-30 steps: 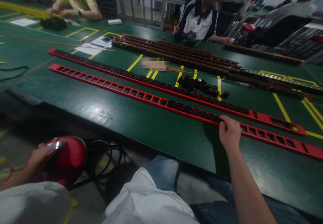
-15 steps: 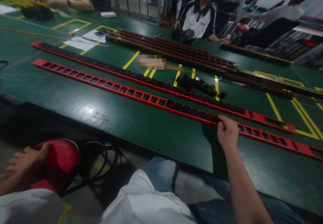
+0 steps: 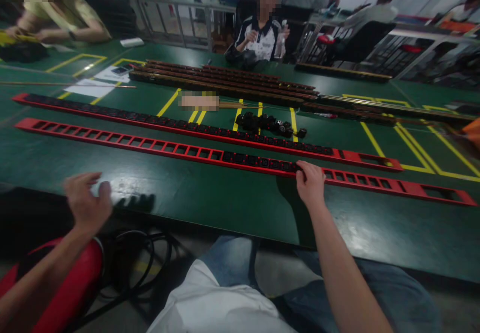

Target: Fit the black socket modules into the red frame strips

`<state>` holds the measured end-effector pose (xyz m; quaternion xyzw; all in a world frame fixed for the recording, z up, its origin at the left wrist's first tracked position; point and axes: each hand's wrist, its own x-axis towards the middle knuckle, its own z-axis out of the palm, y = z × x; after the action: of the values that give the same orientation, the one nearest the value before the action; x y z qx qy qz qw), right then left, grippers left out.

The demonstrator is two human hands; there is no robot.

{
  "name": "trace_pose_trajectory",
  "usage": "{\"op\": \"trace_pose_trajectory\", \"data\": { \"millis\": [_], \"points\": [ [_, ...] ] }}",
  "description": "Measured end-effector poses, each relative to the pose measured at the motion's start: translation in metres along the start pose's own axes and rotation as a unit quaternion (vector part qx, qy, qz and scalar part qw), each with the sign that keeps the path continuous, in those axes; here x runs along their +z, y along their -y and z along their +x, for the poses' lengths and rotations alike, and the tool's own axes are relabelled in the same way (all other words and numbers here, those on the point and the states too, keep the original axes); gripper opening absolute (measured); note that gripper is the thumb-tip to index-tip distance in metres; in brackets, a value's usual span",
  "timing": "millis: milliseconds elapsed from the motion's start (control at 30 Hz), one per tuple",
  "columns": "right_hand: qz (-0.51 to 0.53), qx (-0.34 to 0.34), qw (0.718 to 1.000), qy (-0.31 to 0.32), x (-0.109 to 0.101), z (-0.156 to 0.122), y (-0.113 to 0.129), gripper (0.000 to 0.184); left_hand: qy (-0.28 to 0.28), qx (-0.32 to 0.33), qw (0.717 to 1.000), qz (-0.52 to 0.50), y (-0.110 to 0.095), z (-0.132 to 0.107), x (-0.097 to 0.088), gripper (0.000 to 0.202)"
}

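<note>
A long red slotted strip [image 3: 408,188] lies nearest me on the green table, with a run of black sockets [image 3: 252,161] seated in its middle and bare slots on both sides. At the right end of that run, my right hand [image 3: 310,180] has its fingers curled over a socket; the fingertips partly cover it. My left hand [image 3: 88,200], slightly blurred, hangs above the table's front edge with fingers apart and nothing in it. Behind lies a second red strip [image 3: 180,124], filled with black sockets along most of its length. A loose pile of black sockets [image 3: 266,124] sits beyond it.
Dark brown metal bars [image 3: 225,80] lie stacked across the table. Paper sheets [image 3: 90,88] are at left, and yellow tape lines [image 3: 416,148] mark the green tabletop [image 3: 210,198]. A red stool [image 3: 80,268] and black cables [image 3: 150,258] are below. Co-workers sit across the table.
My left hand has risen from over the red stool to above the table's front edge. The view has shifted; my right hand stays at the same place on the near strip.
</note>
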<state>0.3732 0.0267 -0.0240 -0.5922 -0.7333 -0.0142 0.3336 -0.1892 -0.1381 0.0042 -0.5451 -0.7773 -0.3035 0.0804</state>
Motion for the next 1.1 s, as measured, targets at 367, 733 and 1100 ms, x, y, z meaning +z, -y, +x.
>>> {"op": "trace_pose_trajectory", "data": {
  "millis": [367,733,1100],
  "points": [
    [-0.05,0.02,0.999,-0.006,-0.004,-0.007,0.002,0.03,0.256,0.397,0.881,0.02,-0.255,0.053,0.135,0.078],
    [-0.035,-0.053,0.998,0.029,-0.002,-0.013,0.009,0.035,0.317,0.43,0.844,0.055,-0.224,0.082,0.141,0.057],
    [-0.05,-0.091,0.992,0.067,0.001,-0.015,0.019,0.033,0.349,0.389,0.85,0.061,-0.151,0.105,0.112,0.05]
  ]
}}
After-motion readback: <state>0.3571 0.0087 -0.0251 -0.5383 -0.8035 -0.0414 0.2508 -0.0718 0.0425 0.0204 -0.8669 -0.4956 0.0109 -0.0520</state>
